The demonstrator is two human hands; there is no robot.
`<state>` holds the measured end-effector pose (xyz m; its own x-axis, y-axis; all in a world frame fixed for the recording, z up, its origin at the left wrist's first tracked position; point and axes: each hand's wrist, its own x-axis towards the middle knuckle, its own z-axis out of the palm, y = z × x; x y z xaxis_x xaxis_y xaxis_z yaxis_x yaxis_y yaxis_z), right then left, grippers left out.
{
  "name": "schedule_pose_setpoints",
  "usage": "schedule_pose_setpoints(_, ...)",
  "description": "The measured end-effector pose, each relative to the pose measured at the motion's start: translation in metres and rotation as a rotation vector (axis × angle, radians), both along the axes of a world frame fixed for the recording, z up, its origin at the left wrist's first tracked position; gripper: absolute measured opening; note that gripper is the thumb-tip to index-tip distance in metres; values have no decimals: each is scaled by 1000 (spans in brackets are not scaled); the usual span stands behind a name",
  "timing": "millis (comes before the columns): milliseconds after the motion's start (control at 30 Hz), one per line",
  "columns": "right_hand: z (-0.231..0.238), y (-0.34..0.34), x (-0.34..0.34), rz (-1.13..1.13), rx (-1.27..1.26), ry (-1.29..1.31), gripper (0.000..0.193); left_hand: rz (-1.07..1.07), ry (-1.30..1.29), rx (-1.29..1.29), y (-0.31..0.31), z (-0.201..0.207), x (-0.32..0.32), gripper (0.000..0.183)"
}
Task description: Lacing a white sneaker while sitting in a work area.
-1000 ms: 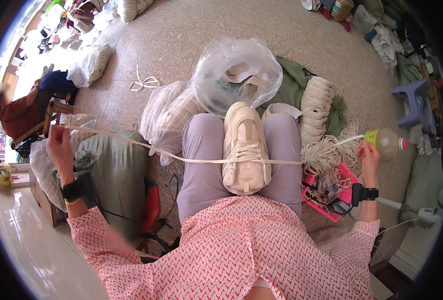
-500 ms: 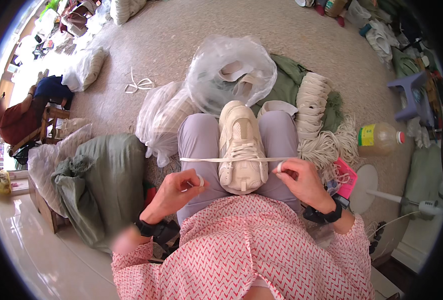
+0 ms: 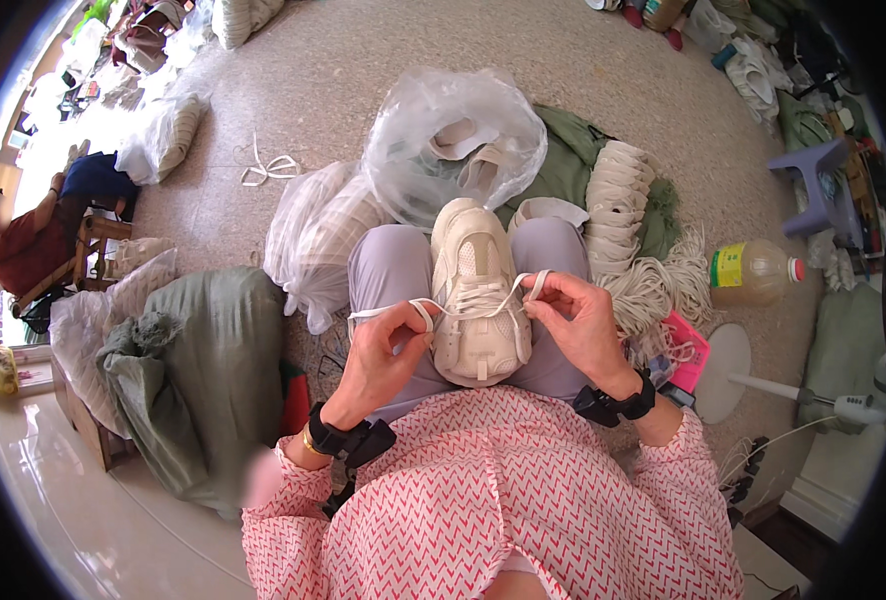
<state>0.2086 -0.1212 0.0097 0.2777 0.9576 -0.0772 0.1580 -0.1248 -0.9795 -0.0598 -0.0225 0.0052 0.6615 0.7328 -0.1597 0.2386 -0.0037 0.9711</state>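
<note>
A beige sneaker (image 3: 480, 345) rests between my knees, toe pointing away from the viewer's far side or near side, I cannot tell which. White shoelace (image 3: 482, 300) crosses its upper, and one free end runs out to each side. My left hand (image 3: 381, 350) pinches the left end, which loops over its fingers. On the other side my right hand (image 3: 575, 325) is closed on the right end, with a small loop above its fingertips. Both hands are close to the shoe's sides, and the lace hangs slack between them.
Beyond my knees stands a clear plastic bag (image 3: 455, 150) with shoe parts inside. To its right are stacked shoe uppers (image 3: 618, 200), bundled laces (image 3: 653, 295) and a bottle (image 3: 756, 275). A green sack (image 3: 213, 370) lies at left; a person (image 3: 38, 235) sits farther off.
Both hands have moved inward and a little upward, toward the shoe. The lace, taut straight across before, has gone slack and curls in loops at the fingers.
</note>
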Motion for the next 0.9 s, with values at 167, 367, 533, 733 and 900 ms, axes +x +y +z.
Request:
schedule_pose_setpoints(167, -3, -3, -2, -27, -35, 117, 19, 25, -62, -74, -1, -7, 1, 11)
schedule_pose_setpoints(367, -5, -3, -1, 4, -50, 56, 19, 36, -102, -85, -1, -11, 4, 12)
schedule_pose_setpoints(533, 0, -1, -5, 52, -10, -80, 13, 74, -126, -102, -1, -10, 7, 13)
schedule_pose_setpoints(733, -2, 3, -9, -8, -21, -105, 10, 119, -184, -163, -1, -16, 11, 12)
schedule_pose_setpoints(900, -9, -1, -8, -62, -74, -58, 11, 149, -238, -239, 0, -15, 16, 12)
